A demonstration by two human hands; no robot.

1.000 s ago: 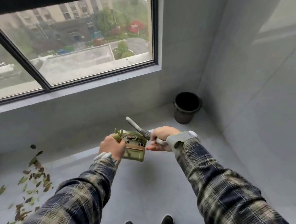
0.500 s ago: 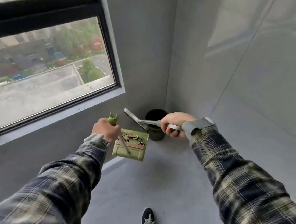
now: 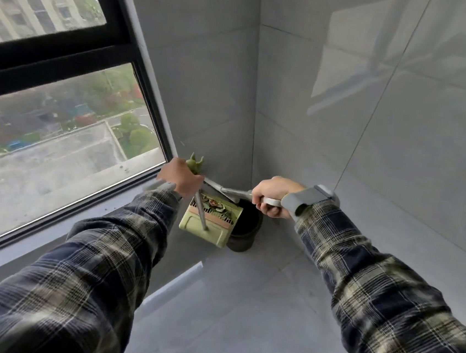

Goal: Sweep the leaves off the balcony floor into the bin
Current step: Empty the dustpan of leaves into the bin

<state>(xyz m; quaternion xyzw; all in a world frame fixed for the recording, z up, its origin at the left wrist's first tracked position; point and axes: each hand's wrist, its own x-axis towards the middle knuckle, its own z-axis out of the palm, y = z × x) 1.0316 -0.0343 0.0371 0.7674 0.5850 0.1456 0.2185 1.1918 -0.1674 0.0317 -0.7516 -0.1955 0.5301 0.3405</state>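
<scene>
Grey balcony corner, left hand gripping dustpan handle (leaves inside), right hand gripping broom handle

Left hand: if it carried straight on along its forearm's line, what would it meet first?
Most likely the grey tiled wall just right of the window frame; the left hand, gripping the dustpan handle, points at it. Depth is unclear.

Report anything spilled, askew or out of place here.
Nothing stands out. The leaves sit inside the green dustpan, which the left hand holds beside the black bin; the right hand grips a grey handle. No leaves show on the floor.
</scene>
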